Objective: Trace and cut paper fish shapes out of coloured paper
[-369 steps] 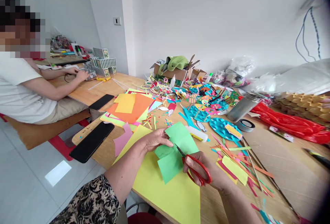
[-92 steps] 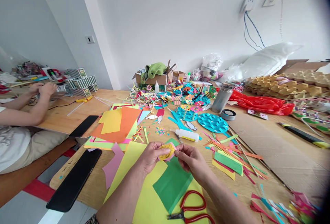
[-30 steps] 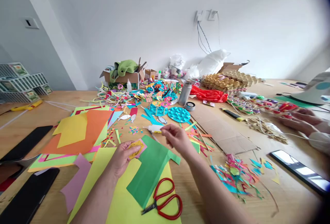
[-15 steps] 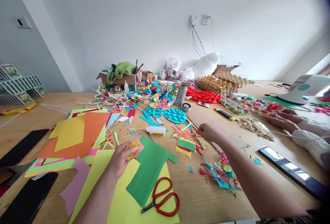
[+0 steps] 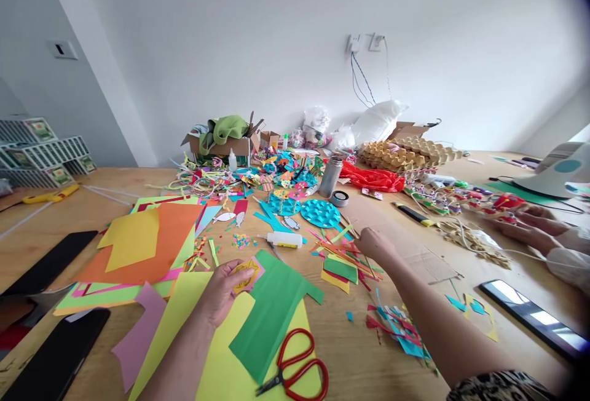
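Note:
My left hand [image 5: 227, 287] pinches a small yellow paper cutout [image 5: 246, 275] with pink paper behind it, above yellow sheets and a green sheet [image 5: 271, 315]. My right hand [image 5: 374, 245] is closed at the thin sticks [image 5: 349, 226], beside orange and green paper strips; its fingertips are hidden, so I cannot tell what it grips. Red-handled scissors [image 5: 295, 367] lie on the yellow paper near the front edge. A white glue bottle [image 5: 284, 240] rests between my hands, further back.
Behind are a metal flask [image 5: 330, 176], tape roll [image 5: 340, 198], blue discs [image 5: 320, 213] and a craft pile. Phones lie left [image 5: 59, 352] and right [image 5: 530, 315]. Another person's hands [image 5: 534, 229] work at far right. Paper scraps [image 5: 401, 327] sit near my right forearm.
The view has shifted slightly, so things appear further right and a little lower. My left hand still holds the cutout; my right hand stays by the sticks.

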The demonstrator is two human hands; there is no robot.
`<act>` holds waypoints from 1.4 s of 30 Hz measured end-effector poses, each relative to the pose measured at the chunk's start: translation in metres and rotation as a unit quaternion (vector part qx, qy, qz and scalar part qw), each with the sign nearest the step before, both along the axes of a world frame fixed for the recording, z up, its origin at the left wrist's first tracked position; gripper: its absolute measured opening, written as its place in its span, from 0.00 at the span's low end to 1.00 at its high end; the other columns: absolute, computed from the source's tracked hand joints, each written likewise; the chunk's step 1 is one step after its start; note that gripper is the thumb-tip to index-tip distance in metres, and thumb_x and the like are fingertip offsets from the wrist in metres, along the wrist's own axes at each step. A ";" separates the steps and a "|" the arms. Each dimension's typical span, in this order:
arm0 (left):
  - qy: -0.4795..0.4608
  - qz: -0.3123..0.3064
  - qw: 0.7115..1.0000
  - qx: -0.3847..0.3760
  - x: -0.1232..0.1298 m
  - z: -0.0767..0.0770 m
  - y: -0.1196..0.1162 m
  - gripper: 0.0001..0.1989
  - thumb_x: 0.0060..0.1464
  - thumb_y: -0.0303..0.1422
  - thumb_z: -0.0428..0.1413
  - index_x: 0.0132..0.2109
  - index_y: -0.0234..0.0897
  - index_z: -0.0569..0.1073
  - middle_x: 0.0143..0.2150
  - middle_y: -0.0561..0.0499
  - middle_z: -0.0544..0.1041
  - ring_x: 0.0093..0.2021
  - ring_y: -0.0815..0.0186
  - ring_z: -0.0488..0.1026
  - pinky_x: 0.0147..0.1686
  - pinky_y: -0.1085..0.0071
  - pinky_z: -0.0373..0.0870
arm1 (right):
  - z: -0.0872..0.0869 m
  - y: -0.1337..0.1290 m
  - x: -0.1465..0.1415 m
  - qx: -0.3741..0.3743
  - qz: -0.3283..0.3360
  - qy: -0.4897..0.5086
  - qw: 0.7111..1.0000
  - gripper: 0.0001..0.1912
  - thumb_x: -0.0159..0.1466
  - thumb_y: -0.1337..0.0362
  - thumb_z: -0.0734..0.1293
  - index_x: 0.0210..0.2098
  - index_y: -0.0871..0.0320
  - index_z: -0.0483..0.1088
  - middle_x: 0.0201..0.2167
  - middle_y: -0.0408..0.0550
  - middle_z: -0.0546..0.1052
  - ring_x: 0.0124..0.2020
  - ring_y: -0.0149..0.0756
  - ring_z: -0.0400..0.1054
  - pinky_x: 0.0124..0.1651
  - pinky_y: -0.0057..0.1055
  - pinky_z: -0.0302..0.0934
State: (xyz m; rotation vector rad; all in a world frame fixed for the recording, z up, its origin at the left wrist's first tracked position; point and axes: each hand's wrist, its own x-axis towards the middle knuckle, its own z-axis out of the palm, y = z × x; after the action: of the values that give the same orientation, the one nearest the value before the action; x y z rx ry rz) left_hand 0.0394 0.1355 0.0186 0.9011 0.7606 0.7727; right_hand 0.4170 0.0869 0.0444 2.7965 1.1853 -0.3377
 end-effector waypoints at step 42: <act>-0.019 0.061 0.998 0.020 0.004 -0.002 0.004 0.17 0.32 0.38 0.69 0.28 0.29 0.77 0.25 0.50 0.73 0.23 0.72 0.65 0.25 0.73 0.56 | -0.019 -0.031 -0.154 0.384 0.449 0.196 0.783 0.12 0.68 0.61 0.59 0.41 0.56 0.73 0.27 0.46 0.73 0.22 0.31 0.67 0.24 0.24 0.61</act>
State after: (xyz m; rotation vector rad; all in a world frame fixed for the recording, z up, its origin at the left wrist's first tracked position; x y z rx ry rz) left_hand 0.0434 0.1395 0.0171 0.8790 0.7748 0.9123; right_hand 0.2631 0.0555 0.0251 2.1947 3.1301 -0.4001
